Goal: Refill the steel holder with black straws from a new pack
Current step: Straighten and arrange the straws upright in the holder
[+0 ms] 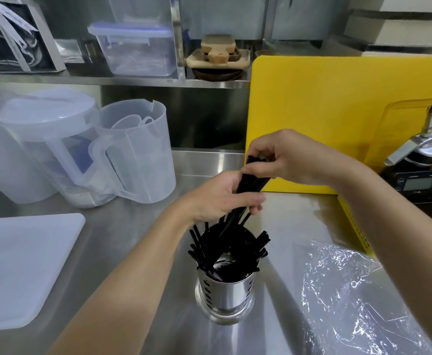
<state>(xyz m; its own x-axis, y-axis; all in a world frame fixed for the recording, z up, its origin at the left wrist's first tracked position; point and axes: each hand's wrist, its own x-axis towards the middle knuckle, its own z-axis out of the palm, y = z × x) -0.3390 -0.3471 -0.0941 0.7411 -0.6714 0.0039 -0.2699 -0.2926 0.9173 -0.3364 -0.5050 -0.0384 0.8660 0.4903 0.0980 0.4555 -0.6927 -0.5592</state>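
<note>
A perforated steel holder (225,290) stands on the steel counter, near the front centre. Several black straws fan out of its top, leaning on its rim. Above it, both hands hold one bundle of black straws (249,179), tilted with its lower ends over the holder's mouth. My left hand (220,198) grips the bundle's lower part, thumb in front. My right hand (284,157) pinches the bundle's upper end. A crumpled clear plastic pack wrapper (358,298) lies flat on the counter to the right of the holder.
Clear plastic jugs (86,152) stand at the left, with a white board (22,267) in front of them. A yellow cutting board (325,119) leans upright behind my hands. A steel dispenser on a black scale (419,183) sits at the right. A shelf with containers (135,49) runs along the back.
</note>
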